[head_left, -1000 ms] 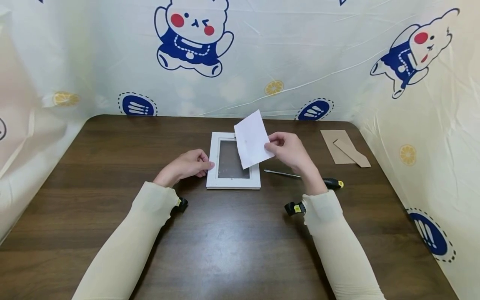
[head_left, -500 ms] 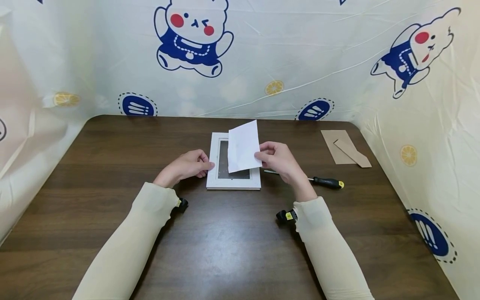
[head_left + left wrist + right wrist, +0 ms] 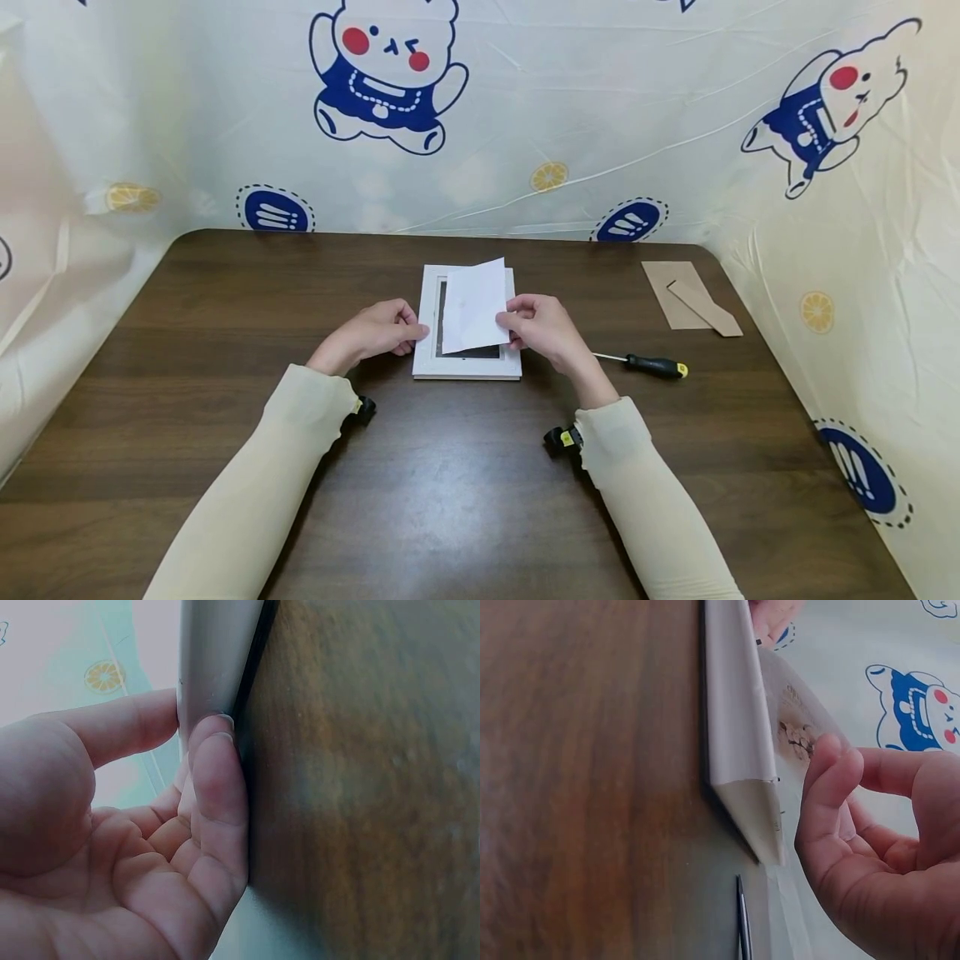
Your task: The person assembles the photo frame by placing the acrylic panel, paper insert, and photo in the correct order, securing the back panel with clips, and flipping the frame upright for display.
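A white picture frame (image 3: 467,369) lies on the table with its dark inner panel partly showing. At its left edge my left hand (image 3: 375,329) grips the rim, thumb on top and fingers against the side, as the left wrist view (image 3: 127,840) also shows. My right hand (image 3: 546,329) pinches the right edge of a photo (image 3: 474,307), whose plain white back faces up. It is tilted above the frame opening and covers most of it. From the right wrist view, a printed picture (image 3: 796,739) appears on its underside.
To the right lies a screwdriver (image 3: 656,367) with a black handle, its tip end hidden behind my right hand. A brown backing board (image 3: 671,292) with a folded-out stand flap (image 3: 708,310) rests at the table's (image 3: 450,500) right rear. Patterned curtain surrounds the table.
My right hand has brought the photo left and down, from above the frame's right side to over its opening. The left hand keeps its grip on the frame, which has not moved.
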`<state>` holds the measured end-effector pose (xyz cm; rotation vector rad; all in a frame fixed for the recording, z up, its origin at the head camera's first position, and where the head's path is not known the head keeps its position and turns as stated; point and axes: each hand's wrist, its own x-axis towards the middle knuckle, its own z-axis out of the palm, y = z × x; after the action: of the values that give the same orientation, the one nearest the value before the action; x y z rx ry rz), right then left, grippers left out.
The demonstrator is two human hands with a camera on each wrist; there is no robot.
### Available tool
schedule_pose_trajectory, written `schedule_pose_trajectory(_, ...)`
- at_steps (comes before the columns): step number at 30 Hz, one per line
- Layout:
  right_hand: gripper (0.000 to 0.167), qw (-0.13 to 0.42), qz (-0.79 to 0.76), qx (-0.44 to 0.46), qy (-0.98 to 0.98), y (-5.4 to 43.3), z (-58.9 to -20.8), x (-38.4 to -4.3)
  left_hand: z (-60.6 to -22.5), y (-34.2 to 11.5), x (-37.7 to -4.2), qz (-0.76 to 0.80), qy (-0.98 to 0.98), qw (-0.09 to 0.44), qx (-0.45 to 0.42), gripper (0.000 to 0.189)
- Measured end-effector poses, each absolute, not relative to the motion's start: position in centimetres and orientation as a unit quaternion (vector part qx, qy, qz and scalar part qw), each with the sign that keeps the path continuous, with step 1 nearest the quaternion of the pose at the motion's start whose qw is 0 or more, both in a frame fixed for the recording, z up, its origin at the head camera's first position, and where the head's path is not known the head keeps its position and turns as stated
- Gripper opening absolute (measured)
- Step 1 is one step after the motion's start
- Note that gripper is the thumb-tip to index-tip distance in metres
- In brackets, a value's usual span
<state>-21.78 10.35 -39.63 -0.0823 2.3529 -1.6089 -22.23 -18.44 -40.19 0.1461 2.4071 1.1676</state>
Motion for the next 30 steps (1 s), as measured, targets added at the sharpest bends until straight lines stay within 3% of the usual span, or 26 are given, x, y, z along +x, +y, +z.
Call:
schedule_pose_trajectory(15, 0.02, 0.159, -0.524, -0.055, 0.835, 10.11, -40.21, -21.59, -40.09, -18.47, -22.12, 0.421, 0.875, 0.233, 0.045, 0.03)
schedule_pose_trajectory(30, 0.022, 0.128, -0.473, -0.063, 0.869, 9.67, -40.26, -21.24, -40.0, -18.39, -22.16, 0.42, 0.876, 0.233, 0.045, 0.03)
